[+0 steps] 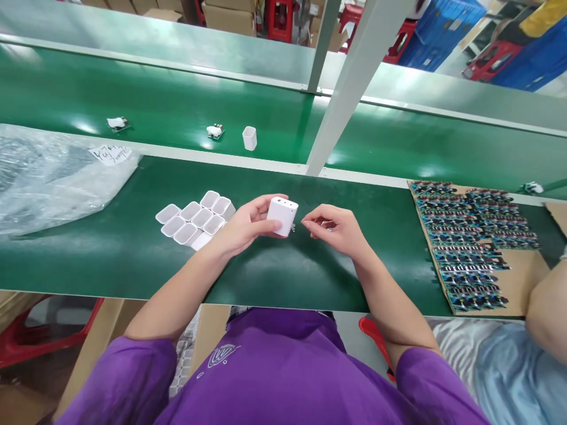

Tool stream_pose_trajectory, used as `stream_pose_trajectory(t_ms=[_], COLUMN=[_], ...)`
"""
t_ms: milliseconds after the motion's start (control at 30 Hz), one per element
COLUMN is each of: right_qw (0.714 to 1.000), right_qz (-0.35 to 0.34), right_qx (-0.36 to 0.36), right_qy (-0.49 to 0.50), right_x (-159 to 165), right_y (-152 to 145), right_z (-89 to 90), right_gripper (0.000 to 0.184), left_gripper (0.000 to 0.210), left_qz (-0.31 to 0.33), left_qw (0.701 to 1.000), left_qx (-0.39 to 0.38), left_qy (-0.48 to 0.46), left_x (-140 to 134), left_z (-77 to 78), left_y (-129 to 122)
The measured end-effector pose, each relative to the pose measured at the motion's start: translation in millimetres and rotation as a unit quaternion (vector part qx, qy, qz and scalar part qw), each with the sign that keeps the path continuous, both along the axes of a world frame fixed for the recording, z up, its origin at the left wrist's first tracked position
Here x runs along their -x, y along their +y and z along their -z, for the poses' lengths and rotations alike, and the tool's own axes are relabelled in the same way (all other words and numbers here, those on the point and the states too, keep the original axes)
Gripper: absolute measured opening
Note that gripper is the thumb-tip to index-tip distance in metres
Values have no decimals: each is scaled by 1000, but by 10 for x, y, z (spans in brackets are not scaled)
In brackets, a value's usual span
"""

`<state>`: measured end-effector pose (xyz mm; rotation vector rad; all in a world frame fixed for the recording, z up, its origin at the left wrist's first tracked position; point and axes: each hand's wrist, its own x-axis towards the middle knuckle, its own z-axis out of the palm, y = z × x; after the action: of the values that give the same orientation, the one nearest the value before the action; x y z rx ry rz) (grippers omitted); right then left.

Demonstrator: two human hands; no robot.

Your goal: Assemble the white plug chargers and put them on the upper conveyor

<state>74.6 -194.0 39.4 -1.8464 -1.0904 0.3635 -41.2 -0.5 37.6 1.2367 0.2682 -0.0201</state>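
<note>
My left hand is closed around a white charger, its port face tilted up with several small ports showing. My right hand is just right of the charger, not touching it. Its thumb and fingers are drawn together; whatever may be between them is too small to make out. A small greyish thing, partly hidden, shows at the charger's right edge. Left of my left hand stands a group of open white plastic casings.
On the conveyor belt sit a single white casing and white-topped circuit boards. A plastic bag lies at left. Rows of circuit boards stand on cardboard at right. A metal post rises ahead. Another person's arm is at far right.
</note>
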Motion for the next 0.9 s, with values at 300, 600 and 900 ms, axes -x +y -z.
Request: stream_pose_trajectory(t_ms=[300,600,900], right_qw=[977,927,946], right_qz=[99,114,143], right_qx=[-133,-70,-117], right_qy=[-130,-351,-268], right_x=[146,130,140], right_y=[16,4,19], right_z=[117,202,132], right_gripper=[13,20,15], left_gripper=[57,58,41], left_qz=[102,90,39], left_qw=[991,992,994], left_qx=[84,-81,-91], left_qy=[37,-48,-40], left_x=[30,59,50], left_z=[60,171,110], left_y=[-192,-204,-237])
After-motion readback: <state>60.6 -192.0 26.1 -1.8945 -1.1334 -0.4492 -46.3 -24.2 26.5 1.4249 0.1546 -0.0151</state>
